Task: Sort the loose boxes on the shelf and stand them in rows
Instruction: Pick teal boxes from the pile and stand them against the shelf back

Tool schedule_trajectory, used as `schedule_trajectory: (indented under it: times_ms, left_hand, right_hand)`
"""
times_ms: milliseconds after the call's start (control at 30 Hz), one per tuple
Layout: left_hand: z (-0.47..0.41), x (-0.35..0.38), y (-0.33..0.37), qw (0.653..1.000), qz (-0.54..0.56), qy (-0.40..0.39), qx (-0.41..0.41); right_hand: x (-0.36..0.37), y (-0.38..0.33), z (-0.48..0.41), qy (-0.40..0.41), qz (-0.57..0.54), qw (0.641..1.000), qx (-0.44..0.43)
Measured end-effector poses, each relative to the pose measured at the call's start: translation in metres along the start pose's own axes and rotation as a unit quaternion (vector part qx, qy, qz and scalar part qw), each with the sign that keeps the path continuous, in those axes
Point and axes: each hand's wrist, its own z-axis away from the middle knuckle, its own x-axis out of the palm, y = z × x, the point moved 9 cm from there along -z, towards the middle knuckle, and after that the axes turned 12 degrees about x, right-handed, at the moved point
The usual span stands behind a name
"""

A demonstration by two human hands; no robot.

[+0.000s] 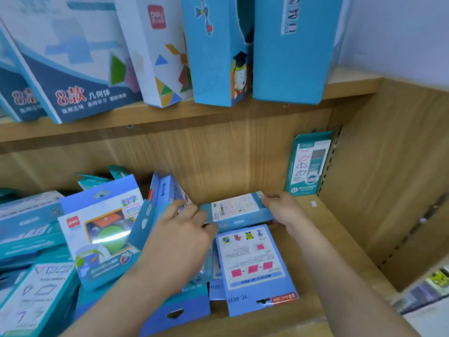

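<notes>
Wooden shelf (340, 227) carries a heap of loose boxes (73, 239) on its left side, a flat blue box (255, 266) near the front edge, and a teal box (308, 164) upright in the back right corner. Your left grip (184, 229) and right grip (284, 210) pinch the ends of a slim box (238, 210) mid-shelf.

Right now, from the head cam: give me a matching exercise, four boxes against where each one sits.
Things:
1. teal cardboard box with line-drawn shapes
2. blue cardboard box with white printed label
3. blue cardboard box with pink squares
4. windowed cardboard box showing a green ball

Places:
a. lies flat near the front of the wooden shelf
b. stands upright against the wooden back panel
c. leans among the piled boxes at left
d. held between left hand and right hand

Pairs: 1-b, 2-d, 3-a, 4-c
</notes>
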Motion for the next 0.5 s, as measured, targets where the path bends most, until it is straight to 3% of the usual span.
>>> schedule_trajectory:
  times_ms: [167, 233, 300, 400, 433, 500]
  left_hand:
    - [-0.009, -0.018, -0.023, 0.994, 0.061, 0.069, -0.062]
    - [-0.011, -0.025, -0.039, 0.968, 0.183, 0.085, -0.145]
    - [-0.017, -0.017, -0.044, 0.879, 0.411, 0.108, -0.218]
    - [-0.041, -0.007, -0.019, 0.710, 0.667, 0.137, -0.179]
    - [-0.048, -0.009, -0.011, 0.675, 0.704, 0.150, -0.163]
    - [-0.054, -0.015, -0.006, 0.649, 0.716, 0.192, -0.173]
  right_hand:
    - [-0.048, 0.004, 0.022, -0.029, -0.221, 0.973, 0.051]
    - [-0.049, 0.010, 0.042, -0.081, -0.259, 0.959, 0.080]
    - [-0.043, 0.017, 0.060, -0.134, -0.266, 0.949, 0.104]
    - [-0.034, 0.026, 0.080, -0.181, -0.246, 0.946, 0.112]
    - [-0.034, 0.028, 0.084, -0.179, -0.237, 0.948, 0.111]
    - [-0.038, 0.031, 0.092, -0.163, -0.234, 0.952, 0.111]
